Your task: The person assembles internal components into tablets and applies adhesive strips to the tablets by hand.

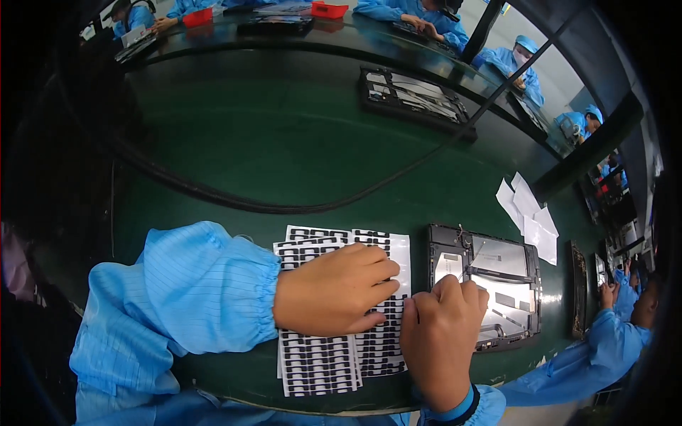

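Observation:
Sheets of small black stickers [320, 362] on white backing lie overlapping at the table's near edge. My left hand [337, 290] rests palm down across them, fingers stretched to the right and slightly bent, holding nothing that I can see. Just to the right lies an opened tablet-like device [501, 255] with a black frame, silver inner plates and dark ribbon cables. My right hand [446, 330] is closed in a pinch over the device's lower left edge and the sheets' right margin. A tiny dark bit shows by its thumb; whatever the fingers hold is hidden.
White paper pieces [529, 213] lie beyond the device. A black cable [284, 208] hangs in a curve across the green table [234, 135]. Another opened device [415, 96] sits farther back. At right stands a dark frame [577, 291], near a co-worker's blue sleeve [582, 362].

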`<state>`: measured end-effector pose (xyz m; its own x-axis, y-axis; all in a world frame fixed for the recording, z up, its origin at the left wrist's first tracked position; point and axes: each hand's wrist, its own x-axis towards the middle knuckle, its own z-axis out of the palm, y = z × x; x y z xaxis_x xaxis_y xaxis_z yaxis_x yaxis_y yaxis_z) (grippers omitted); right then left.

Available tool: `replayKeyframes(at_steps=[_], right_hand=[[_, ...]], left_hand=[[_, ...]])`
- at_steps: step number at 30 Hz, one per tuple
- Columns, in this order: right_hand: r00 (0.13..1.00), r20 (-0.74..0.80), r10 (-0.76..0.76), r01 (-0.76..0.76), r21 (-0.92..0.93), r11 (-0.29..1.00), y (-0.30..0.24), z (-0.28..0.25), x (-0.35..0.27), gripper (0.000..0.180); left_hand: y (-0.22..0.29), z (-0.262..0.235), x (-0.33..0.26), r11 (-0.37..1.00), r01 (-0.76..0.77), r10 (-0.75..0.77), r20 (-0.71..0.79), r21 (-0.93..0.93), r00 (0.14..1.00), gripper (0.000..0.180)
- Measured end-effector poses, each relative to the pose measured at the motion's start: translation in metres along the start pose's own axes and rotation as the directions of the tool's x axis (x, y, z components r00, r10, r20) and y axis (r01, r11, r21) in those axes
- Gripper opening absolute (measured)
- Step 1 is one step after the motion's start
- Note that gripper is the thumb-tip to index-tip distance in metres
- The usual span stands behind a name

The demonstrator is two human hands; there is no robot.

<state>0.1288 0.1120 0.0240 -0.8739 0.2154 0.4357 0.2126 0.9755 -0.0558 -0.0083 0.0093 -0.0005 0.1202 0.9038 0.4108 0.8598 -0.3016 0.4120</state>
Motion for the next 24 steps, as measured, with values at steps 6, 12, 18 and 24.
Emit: replayKeyframes(at_steps=[6, 12, 18, 24], right_hand=[[0.999, -0.043, 0.018, -0.021, -0.069, 0.997, -0.007, 0.011, 0.005, 0.005], [0.995, -0.091, 0.036, -0.024, 0.128, 0.992, 0.002, 0.011, 0.01, 0.006], [0.929, -0.061, 0.365, -0.241, 0.649, 0.722, 0.061, -0.053, -0.047, 0.013], [0.675, -0.031, 0.737, -0.475, 0.747, 0.466, 0.146, -0.078, -0.105, 0.008]], left_hand=[[-0.001, 0.0, 0.004, 0.999, 0.028, -0.028, 0.022, 0.029, 0.999, 0.037], [0.005, -0.006, 0.013, 0.995, -0.023, 0.024, -0.005, 0.097, 1.0, 0.032], [0.008, -0.013, 0.009, 0.993, 0.089, -0.103, 0.181, 0.08, 0.978, 0.044], [0.056, 0.015, 0.115, 0.869, -0.488, 0.495, 0.184, -0.087, 0.849, 0.023]])
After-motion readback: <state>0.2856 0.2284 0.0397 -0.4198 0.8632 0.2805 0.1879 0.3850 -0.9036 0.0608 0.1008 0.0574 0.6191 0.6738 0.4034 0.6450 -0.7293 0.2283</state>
